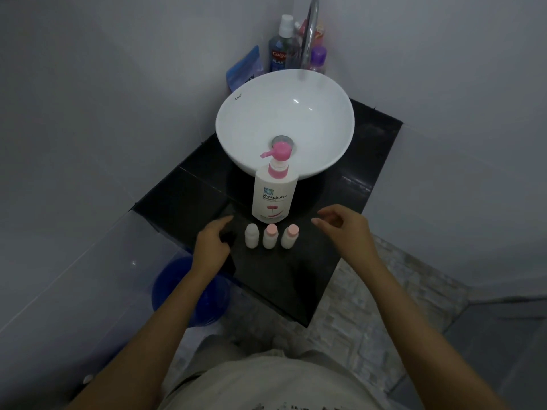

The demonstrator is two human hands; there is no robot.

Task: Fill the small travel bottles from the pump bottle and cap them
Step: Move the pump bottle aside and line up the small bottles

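Observation:
A white pump bottle (274,192) with a pink pump head stands on the black counter (296,276) in front of the basin. Three small white travel bottles stand in a row just before it: the left one (252,235) has a white top, the middle one (270,235) and the right one (289,235) carry pink caps. My left hand (211,243) rests on the counter to the left of the row, fingers loosely curled, touching no bottle. My right hand (344,229) hovers to the right of the row with fingers spread and nothing in it.
A white bowl basin (233,119) sits behind the pump bottle, with a chrome tap (310,34) and several toiletry bottles (279,45) in the corner. A blue bucket (177,291) stands on the floor left of the counter. Walls close in on both sides.

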